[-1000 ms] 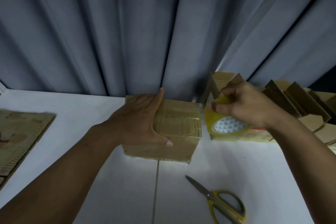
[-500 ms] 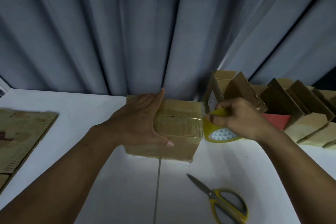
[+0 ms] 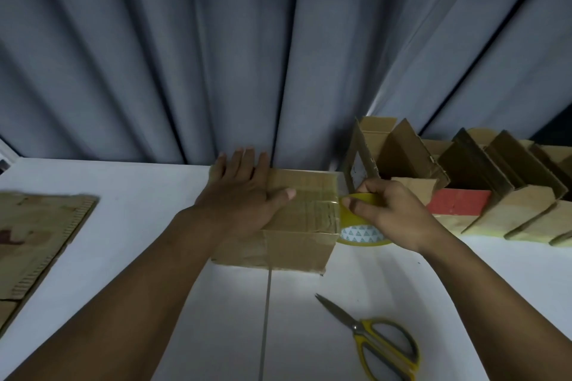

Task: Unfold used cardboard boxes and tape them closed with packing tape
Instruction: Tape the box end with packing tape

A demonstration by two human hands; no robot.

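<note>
- Tape roll sat against the right edge of the box, pinched by the right hand, with a strip seemingly laid across the closed flaps.
- Left hand lay flat on the box top, fingers straight, pressing.
- Cutting was left to do. Scissors lay on the worktop nearer the person than the right fingers, and flat cardboard waited far left.

The white tabletop has a thin seam running from its near edge up to a closed cardboard box, which sits mid-table close to the far edge. A yellow tape roll stands tight against the box's right face. Yellow-handled scissors lie right of the seam, toward the near edge. At the left edge lies flattened cardboard. Along the far edge toward the right corner stand open boxes in a row, with a red piece among them.
</note>
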